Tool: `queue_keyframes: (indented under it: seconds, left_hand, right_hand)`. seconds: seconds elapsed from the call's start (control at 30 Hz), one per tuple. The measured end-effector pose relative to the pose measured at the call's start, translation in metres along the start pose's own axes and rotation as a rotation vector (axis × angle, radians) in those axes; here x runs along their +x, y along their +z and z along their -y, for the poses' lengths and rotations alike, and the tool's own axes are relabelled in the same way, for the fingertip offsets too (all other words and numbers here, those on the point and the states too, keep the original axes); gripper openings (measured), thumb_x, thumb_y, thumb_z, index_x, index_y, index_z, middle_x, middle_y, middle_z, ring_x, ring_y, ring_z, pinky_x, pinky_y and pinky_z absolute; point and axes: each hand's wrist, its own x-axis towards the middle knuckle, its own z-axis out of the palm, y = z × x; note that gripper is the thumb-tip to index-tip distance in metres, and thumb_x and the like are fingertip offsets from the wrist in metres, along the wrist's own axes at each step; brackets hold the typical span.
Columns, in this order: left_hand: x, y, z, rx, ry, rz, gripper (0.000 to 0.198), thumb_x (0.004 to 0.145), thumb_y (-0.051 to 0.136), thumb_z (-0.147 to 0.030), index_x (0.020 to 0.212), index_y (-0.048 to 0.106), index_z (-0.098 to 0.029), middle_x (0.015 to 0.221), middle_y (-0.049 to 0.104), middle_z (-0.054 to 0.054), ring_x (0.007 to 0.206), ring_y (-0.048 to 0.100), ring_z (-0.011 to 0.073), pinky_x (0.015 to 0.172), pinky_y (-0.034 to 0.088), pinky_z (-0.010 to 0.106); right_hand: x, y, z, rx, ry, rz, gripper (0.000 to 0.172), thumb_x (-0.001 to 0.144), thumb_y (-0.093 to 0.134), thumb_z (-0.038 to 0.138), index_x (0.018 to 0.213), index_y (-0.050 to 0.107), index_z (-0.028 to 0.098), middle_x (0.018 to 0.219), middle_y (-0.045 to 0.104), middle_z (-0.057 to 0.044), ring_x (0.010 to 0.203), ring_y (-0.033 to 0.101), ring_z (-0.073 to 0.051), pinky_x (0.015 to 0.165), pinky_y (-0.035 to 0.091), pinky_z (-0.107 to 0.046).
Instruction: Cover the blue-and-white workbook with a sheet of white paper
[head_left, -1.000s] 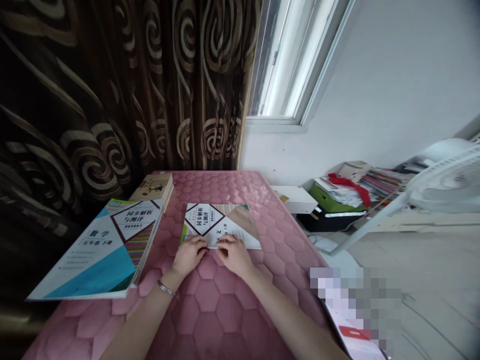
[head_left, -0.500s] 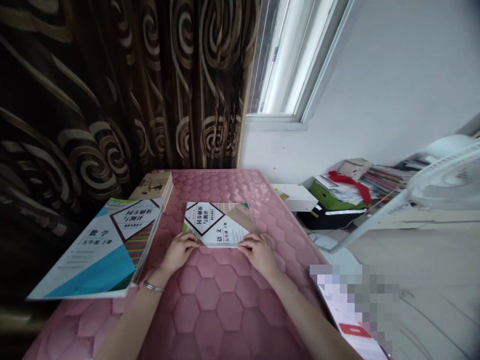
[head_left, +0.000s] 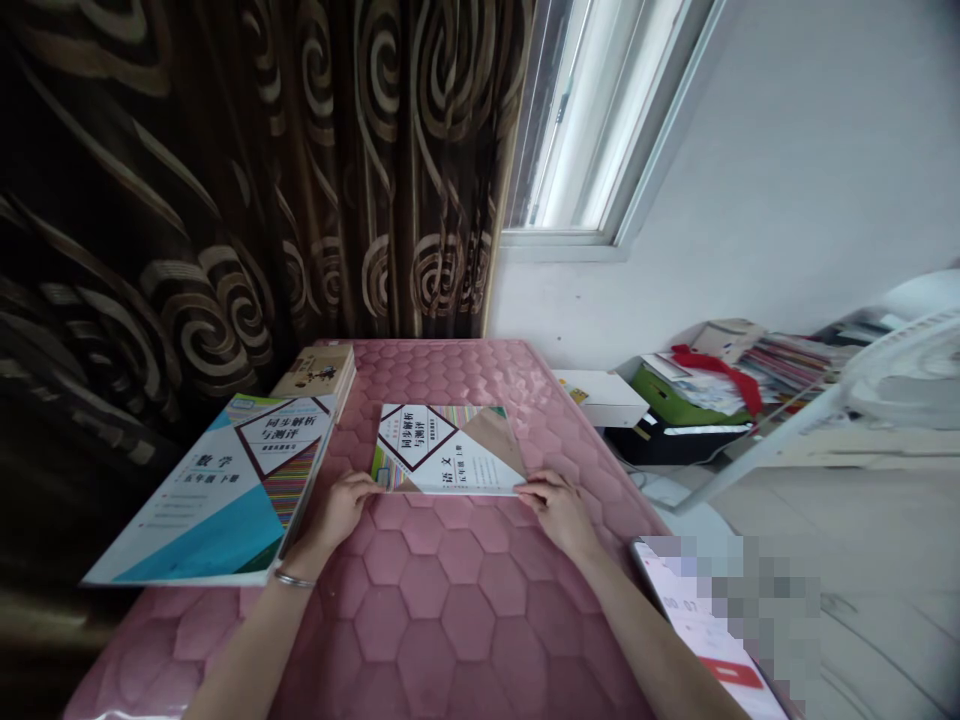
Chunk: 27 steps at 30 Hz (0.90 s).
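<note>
A workbook (head_left: 472, 455) with a white cover, dark diamond outline and striped patch lies on the pink hexagon-patterned tabletop (head_left: 442, 620). My left hand (head_left: 346, 512) pinches its near left corner, fingers pressed together. At the near right corner, my right hand (head_left: 559, 510) holds the book the same way. The undersides of the fingertips are hidden. A bracelet (head_left: 295, 579) circles my left wrist. Left of that hand, a larger-looking stack of workbooks (head_left: 217, 500) with a white and blue cover rests at the table's left edge.
Behind the stack sit brown-covered books (head_left: 313, 370) against the dark curtain (head_left: 390, 180). A phone (head_left: 694, 620) lies at the right edge. Beyond the table are a white box (head_left: 604, 398), a dark bin (head_left: 679, 440) of papers and a white fan (head_left: 892, 370).
My hands have moved apart along the workbook's near edge, out to its two corners. The view has shifted slightly, while the workbook appears to stay in place.
</note>
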Motion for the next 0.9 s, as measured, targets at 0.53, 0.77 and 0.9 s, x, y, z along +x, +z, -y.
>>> queue_keyframes:
  seconds: [0.53, 0.77, 0.9]
  left_hand:
    - [0.034, 0.046, -0.087, 0.244, -0.035, 0.126, 0.013, 0.084, 0.059, -0.022, 0.087, 0.072, -0.023, 0.095, 0.064, 0.004, 0.098, 0.054, 0.0218, 0.089, 0.033, 0.04]
    - [0.022, 0.035, -0.055, 0.189, -0.124, 0.075, 0.015, 0.083, 0.062, -0.025, 0.088, 0.074, -0.031, 0.101, 0.063, 0.002, 0.102, 0.052, 0.0205, 0.088, 0.036, 0.038]
    - [0.013, 0.021, -0.029, 0.136, -0.139, 0.015, 0.018, 0.082, 0.06, -0.019, 0.085, 0.075, -0.029, 0.097, 0.062, 0.003, 0.095, 0.053, 0.0184, 0.088, 0.04, 0.037]
  right_hand:
    - [0.023, 0.039, 0.108, -0.037, -0.121, 0.101, 0.014, 0.08, 0.067, 0.039, 0.085, 0.073, 0.027, 0.099, 0.062, -0.004, 0.1, 0.052, -0.022, 0.085, 0.038, -0.035]
    - [0.023, 0.035, 0.083, -0.028, -0.076, 0.124, 0.009, 0.081, 0.067, 0.037, 0.082, 0.073, 0.03, 0.1, 0.061, -0.002, 0.1, 0.051, -0.021, 0.084, 0.037, -0.035]
    - [0.015, 0.013, 0.046, -0.046, -0.026, 0.097, 0.009, 0.081, 0.066, 0.034, 0.083, 0.075, 0.032, 0.104, 0.062, -0.002, 0.101, 0.052, -0.022, 0.088, 0.037, -0.038]
